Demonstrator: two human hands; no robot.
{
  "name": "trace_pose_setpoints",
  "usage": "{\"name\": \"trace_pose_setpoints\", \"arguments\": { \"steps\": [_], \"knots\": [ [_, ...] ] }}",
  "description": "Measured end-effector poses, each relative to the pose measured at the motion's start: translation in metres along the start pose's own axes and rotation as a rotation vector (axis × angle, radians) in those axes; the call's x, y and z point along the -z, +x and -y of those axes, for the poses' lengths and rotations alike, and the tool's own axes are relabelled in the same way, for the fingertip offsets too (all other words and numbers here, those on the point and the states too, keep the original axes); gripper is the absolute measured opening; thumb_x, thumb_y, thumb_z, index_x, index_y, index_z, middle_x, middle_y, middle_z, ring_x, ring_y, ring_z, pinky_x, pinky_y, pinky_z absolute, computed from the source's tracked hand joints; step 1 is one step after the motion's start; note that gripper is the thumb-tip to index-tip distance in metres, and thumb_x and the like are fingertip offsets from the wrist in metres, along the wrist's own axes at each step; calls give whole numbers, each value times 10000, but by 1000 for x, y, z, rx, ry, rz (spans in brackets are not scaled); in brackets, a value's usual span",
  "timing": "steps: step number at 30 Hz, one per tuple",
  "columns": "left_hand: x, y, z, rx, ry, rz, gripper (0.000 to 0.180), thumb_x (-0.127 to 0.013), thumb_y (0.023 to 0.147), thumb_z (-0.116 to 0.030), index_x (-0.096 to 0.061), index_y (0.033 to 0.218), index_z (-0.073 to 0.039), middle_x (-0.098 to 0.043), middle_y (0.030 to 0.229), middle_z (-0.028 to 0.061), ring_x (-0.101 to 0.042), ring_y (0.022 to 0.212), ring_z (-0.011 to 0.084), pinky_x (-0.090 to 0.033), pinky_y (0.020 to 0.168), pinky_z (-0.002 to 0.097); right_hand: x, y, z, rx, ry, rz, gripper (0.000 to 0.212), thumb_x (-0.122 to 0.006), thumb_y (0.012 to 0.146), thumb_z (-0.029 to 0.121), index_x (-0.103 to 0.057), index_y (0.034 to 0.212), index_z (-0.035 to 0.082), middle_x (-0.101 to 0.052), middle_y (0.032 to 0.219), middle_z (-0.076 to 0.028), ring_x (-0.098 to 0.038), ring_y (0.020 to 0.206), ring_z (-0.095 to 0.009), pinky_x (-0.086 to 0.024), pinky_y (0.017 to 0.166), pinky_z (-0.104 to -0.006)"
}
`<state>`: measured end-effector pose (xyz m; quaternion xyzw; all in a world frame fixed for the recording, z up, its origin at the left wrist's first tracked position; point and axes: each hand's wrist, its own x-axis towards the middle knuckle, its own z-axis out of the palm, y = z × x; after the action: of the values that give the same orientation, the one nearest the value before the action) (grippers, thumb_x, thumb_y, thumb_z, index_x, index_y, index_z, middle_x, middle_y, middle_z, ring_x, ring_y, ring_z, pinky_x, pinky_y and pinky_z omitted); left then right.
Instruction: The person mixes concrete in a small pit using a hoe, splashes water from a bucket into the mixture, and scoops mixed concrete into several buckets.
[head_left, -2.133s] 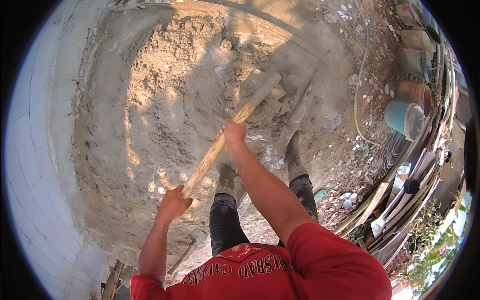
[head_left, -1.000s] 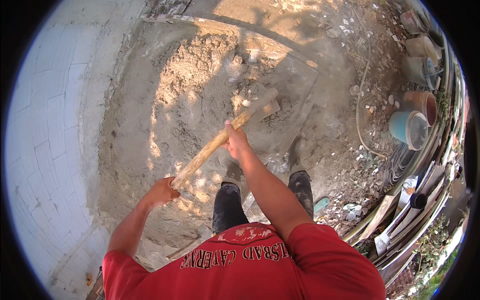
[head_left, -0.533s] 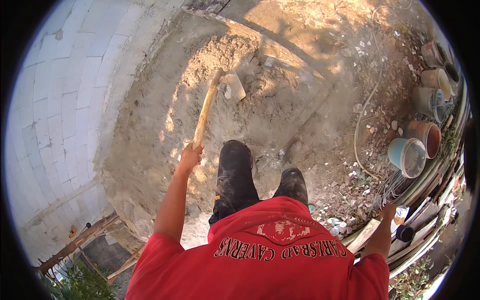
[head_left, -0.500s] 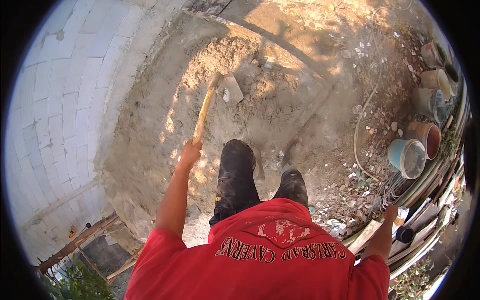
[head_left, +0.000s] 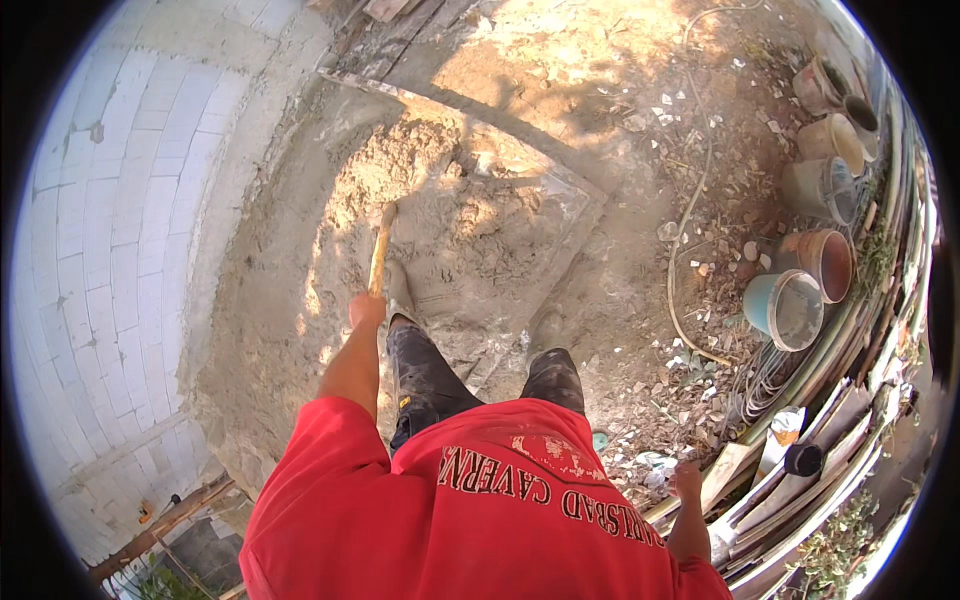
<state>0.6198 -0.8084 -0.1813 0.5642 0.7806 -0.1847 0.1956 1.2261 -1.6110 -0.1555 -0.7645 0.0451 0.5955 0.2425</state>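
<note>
My left hand [head_left: 367, 309] is closed around the wooden handle of a hoe [head_left: 380, 255]. The hoe's head end reaches the lower edge of a heap of wet mortar [head_left: 395, 160]; its blade cannot be made out now. Grey, smeared mortar [head_left: 460, 270] spreads around my feet, where a boot [head_left: 398, 288] shows below my left leg. My right hand [head_left: 687, 480] hangs low on the right, apart from the hoe, near stacked boards and poles [head_left: 735, 470]. Its fingers are too small and blurred to read.
A pale block wall [head_left: 130, 230] rises on the left. Wooden edging [head_left: 520, 150] bounds the mortar area at the far side. On the right lie a hose [head_left: 684, 250], rubble and tile shards, with several buckets, including a blue one [head_left: 770, 305], beside long poles.
The hoe has come back toward me, its handle now looking shorter and its blade no longer visible. My left leg has shifted, showing the boot. My right hand has moved inward and lower.
</note>
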Motion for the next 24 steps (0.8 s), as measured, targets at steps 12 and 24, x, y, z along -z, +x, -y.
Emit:
{"name": "trace_pose_setpoints", "arguments": {
  "steps": [12,24],
  "knots": [
    [7,-2,29,210,-59,55,423,-567,845,-306,-646,1210,-107,-677,1174,194,-646,1099,387,-521,932,479,-90,-117,156,-371,-460,-17,270,-641,920,287,-646,989,26,-699,901,-103,-713,730,-214,-607,530,-355],
    [-58,8,-13,497,-1123,362,173,-697,848,-170,-627,898,-20,-498,582,26,-464,434,162,-392,393,354,-190,54,730,842,-496,-52,200,-575,970,199,-607,1098,49,-665,864,-33,-608,686,-98,-483,567,-252]
  ]
}}
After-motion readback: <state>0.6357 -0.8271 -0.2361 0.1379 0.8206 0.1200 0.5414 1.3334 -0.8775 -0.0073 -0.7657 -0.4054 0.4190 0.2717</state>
